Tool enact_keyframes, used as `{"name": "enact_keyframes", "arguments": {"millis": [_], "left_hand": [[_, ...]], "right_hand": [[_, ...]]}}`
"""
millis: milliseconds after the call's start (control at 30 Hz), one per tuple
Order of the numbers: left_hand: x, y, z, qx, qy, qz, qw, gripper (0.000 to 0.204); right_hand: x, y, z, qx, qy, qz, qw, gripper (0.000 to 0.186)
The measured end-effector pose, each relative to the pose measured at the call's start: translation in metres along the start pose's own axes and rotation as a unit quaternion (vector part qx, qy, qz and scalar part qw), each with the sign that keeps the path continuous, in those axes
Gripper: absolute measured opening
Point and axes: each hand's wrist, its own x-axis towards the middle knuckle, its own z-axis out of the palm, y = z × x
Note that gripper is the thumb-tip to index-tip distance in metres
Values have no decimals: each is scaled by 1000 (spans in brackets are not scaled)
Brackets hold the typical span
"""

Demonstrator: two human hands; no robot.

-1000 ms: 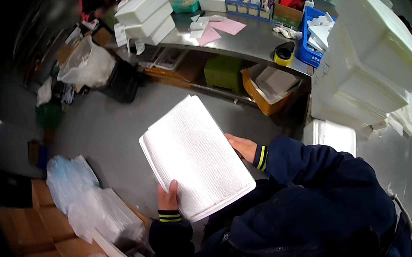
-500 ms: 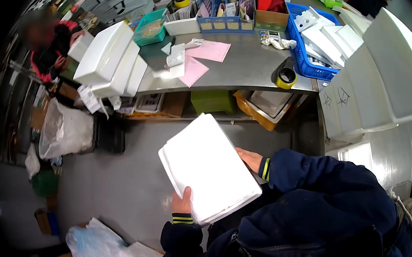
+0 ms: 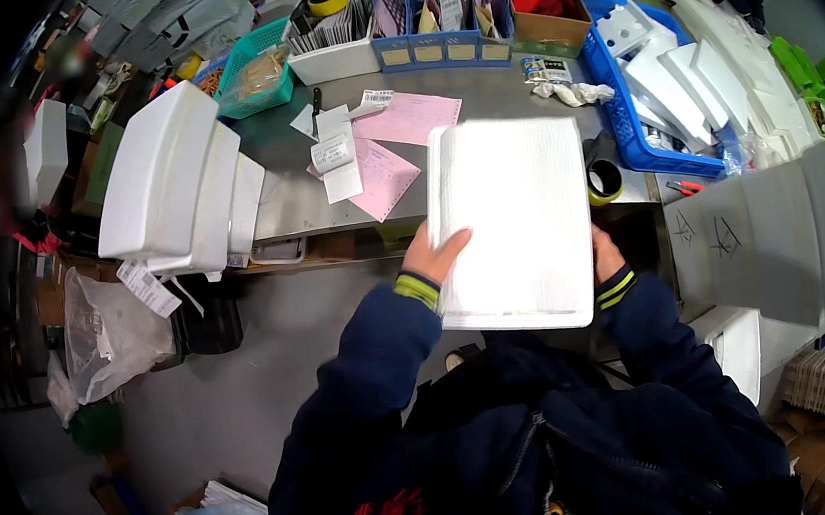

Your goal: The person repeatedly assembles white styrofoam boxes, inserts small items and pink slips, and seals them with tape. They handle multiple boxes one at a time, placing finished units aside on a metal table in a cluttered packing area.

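A white foam box (image 3: 511, 217), with a flat rectangular face turned up toward me, is held in front of me at the table's near edge. My left hand (image 3: 440, 252) grips its left side, thumb laid over the top face and fingers hidden beneath. On the opposite side, my right hand (image 3: 606, 254) closes around the lower right edge; its fingers are partly hidden. Just beyond the box lie pink sheets (image 3: 384, 175) and a white paper slip (image 3: 333, 155). A tape roll (image 3: 605, 177) sits close to its right side.
Stacked white foam boxes (image 3: 157, 174) stand on the metal table (image 3: 286, 200) at left; more foam boxes (image 3: 753, 242) rise at right. A blue basket (image 3: 619, 115) of foam pieces, a blue divided rack (image 3: 446, 53) and a green basket (image 3: 260, 98) line the back. Another person is at far left.
Both hands have carried the foam box up and to the right, toward the table, and straightened it from a tilt. My view has shifted; the person at left is now nearer the rim.
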Motion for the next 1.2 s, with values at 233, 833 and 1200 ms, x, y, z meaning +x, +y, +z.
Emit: {"name": "enact_keyframes", "arguments": {"millis": [233, 833, 1200], "left_hand": [[139, 9, 31, 82, -38, -20, 996, 58], [186, -20, 33, 93, -45, -30, 994, 72], [176, -31, -2, 70, -74, -24, 995, 73]], "right_hand": [[118, -7, -70, -134, 42, -59, 988, 43], [134, -54, -14, -399, 240, -122, 877, 54], [133, -56, 30, -284, 267, -187, 902, 31]]}}
